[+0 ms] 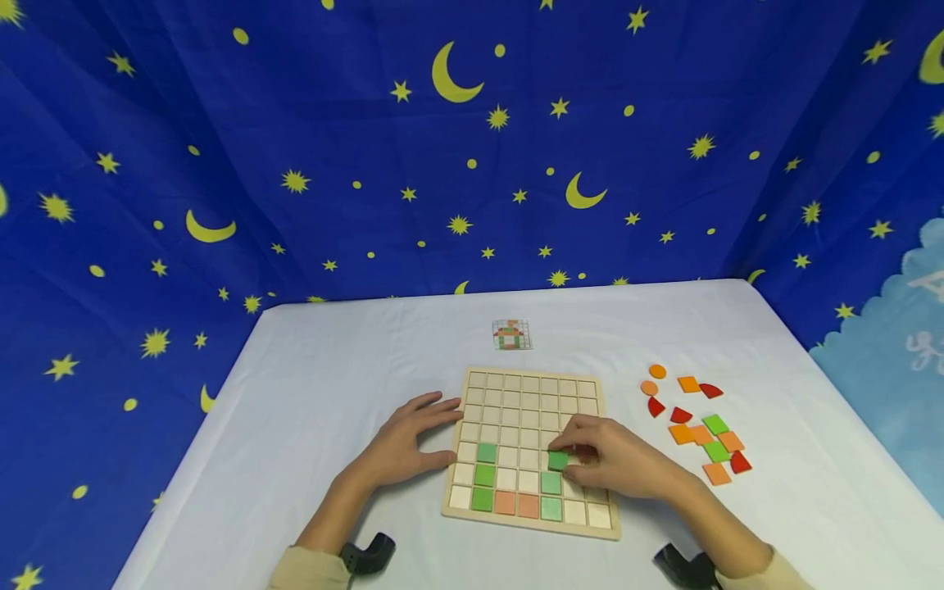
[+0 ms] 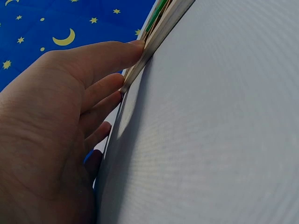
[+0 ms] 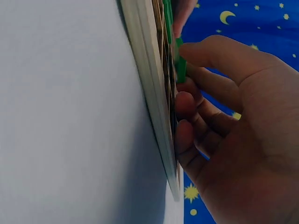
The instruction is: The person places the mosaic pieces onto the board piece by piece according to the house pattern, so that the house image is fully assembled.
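In the head view a wooden grid board [image 1: 528, 398] lies on the white table, with green square tiles [image 1: 483, 499] in a left column and a right column. Two salmon square tiles [image 1: 516, 504] join them along the bottom row. My right hand [image 1: 615, 459] pinches a green square tile [image 1: 558, 460] between thumb and fingers, just above the right green column. The right wrist view shows that tile [image 3: 181, 60] tilted on edge at the board's surface. Spread fingers of my left hand [image 1: 406, 438] touch the board's left edge, the thumb resting on its rim in the left wrist view.
Right of the board lie loose orange, salmon and light green squares [image 1: 715, 451], red quarter-circles [image 1: 681, 415] and orange discs [image 1: 657, 371]. Behind the board is a small pattern card [image 1: 512, 334]. A blue star-patterned cloth [image 1: 472, 147] hangs behind the table [image 1: 354, 352].
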`<state>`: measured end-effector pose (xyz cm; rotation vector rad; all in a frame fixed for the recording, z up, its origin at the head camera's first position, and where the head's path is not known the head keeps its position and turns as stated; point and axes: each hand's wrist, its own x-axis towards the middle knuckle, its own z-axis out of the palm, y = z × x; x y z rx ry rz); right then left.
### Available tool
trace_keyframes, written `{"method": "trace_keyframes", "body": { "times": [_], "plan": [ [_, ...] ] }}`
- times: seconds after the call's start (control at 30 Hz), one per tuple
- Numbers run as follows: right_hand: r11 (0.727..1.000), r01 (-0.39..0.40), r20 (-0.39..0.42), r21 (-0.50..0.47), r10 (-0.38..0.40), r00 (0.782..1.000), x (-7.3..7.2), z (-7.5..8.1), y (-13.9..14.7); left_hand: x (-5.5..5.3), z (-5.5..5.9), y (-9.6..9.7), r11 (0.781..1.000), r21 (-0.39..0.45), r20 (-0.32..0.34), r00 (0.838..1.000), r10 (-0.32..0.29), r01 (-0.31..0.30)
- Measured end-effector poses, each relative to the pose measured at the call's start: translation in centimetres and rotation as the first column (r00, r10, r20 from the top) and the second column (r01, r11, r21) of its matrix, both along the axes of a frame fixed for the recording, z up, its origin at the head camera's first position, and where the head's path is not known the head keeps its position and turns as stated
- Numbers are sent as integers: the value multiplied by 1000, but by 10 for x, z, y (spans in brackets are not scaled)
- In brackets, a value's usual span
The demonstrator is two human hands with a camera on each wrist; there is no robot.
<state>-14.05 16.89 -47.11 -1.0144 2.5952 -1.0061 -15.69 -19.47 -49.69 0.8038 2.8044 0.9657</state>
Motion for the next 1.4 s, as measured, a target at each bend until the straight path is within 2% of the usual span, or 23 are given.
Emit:
{"method": "trace_keyframes", "body": {
  "times": [0.23,0.5,0.87,1.13,1.4],
  "plan": [
    [1000,-19,-10,8,20,1000,-1,-1,-7,1,3,1,1000,0,15,1000,6,-6],
    [1000,-14,29,-4,14,999,-2,-2,-9,1,2,0,1000,7,14,1000,1,-2],
    [1000,-16,10,-3,16,1000,-2,-3,-8,1,2,0,1000,2,16,1000,3,-3],
    [994,96,15,-52,-96,995,-2,3,4,1,2,1,1000,-1,11,1000,-6,6],
    [991,110,3,-71,-110,994,-3,8,25,2,3,1,1000,0,22,1000,-3,3]
  ]
}}
